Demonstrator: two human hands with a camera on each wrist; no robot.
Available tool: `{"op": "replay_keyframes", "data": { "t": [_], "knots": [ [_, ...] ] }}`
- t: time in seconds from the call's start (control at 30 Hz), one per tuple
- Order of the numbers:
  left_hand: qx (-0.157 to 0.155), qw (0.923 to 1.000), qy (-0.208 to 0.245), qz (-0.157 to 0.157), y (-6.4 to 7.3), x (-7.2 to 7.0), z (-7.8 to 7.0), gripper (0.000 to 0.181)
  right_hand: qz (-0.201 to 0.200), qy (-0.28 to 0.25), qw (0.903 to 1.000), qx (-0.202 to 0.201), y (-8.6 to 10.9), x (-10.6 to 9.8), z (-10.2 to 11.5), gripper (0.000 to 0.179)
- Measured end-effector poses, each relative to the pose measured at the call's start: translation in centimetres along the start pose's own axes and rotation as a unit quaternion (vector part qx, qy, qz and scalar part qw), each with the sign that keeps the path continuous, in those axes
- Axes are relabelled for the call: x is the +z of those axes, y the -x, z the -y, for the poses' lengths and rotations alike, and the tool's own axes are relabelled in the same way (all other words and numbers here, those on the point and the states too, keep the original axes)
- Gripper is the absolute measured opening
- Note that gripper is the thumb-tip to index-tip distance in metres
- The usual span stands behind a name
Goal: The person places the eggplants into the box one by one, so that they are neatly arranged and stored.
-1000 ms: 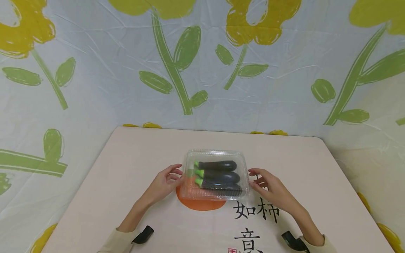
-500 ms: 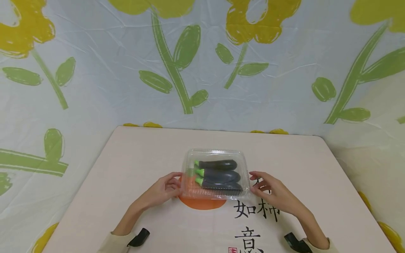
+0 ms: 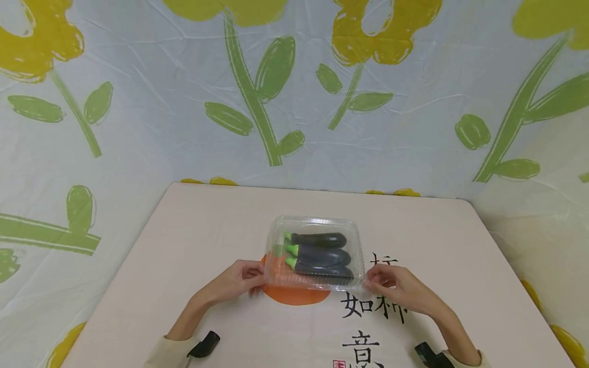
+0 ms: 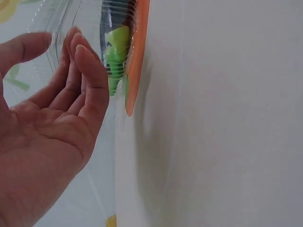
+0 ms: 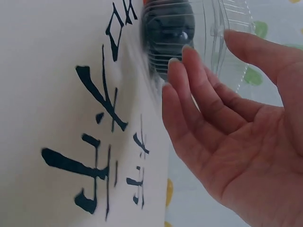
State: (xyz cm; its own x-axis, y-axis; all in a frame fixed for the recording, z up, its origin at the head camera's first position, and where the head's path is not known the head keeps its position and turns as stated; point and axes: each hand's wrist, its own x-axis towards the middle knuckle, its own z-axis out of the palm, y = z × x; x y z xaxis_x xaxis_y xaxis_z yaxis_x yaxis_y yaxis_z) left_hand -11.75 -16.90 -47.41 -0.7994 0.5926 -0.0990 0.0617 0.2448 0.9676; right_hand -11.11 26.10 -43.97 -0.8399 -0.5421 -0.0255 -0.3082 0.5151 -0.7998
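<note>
A clear plastic clamshell box (image 3: 317, 223) sits on the table with its lid down. Inside lie three dark eggplants (image 3: 322, 255) with green stems to the left, seen through the plastic. At the box's near left corner is my left hand (image 3: 230, 285); in the left wrist view its thumb and bent fingers lie on either side of the rim, with a gap between them. My right hand (image 3: 402, 290) is at the near right corner. In the right wrist view its thumb tip reaches the rim, and its loosely bent fingers stand beside the box wall. Firm contact is hard to tell.
The pale table mat (image 3: 211, 220) bears an orange round print (image 3: 296, 296) under the box and black written characters (image 3: 361, 352) in front of it. Behind and at the sides hangs a flower-printed cloth (image 3: 175, 92).
Both hands have slid nearer along the box's sides to its front corners, and their fingers have drawn closer together. The box and eggplants stay almost in place.
</note>
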Motion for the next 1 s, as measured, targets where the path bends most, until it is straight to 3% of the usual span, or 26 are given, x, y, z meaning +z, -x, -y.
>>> {"op": "replay_keyframes", "data": {
  "t": [0.17,0.33,0.6,0.8,1.0],
  "knots": [
    [0.003,0.9998,0.021,-0.005,-0.1,0.0,0.2,0.021,0.056,-0.054,0.9968,0.017,-0.1,0.3,-0.3,0.019],
    [0.010,0.9997,0.024,-0.005,-0.3,0.2,0.4,0.021,0.083,-0.098,0.9915,0.017,-0.1,0.6,-0.4,0.024],
    [0.004,1.0000,0.005,-0.004,-0.3,0.3,0.5,0.029,0.083,-0.132,0.9876,0.019,-0.2,1.0,-0.8,0.026],
    [0.000,0.9999,0.017,0.001,-0.3,0.4,0.4,0.030,0.108,-0.190,0.9746,0.049,-0.5,1.1,-1.3,0.032],
    [-0.003,0.9997,0.024,0.000,-0.3,0.5,0.4,0.030,0.083,-0.196,0.9741,0.077,-0.7,1.2,-1.6,0.033]
  ]
}}
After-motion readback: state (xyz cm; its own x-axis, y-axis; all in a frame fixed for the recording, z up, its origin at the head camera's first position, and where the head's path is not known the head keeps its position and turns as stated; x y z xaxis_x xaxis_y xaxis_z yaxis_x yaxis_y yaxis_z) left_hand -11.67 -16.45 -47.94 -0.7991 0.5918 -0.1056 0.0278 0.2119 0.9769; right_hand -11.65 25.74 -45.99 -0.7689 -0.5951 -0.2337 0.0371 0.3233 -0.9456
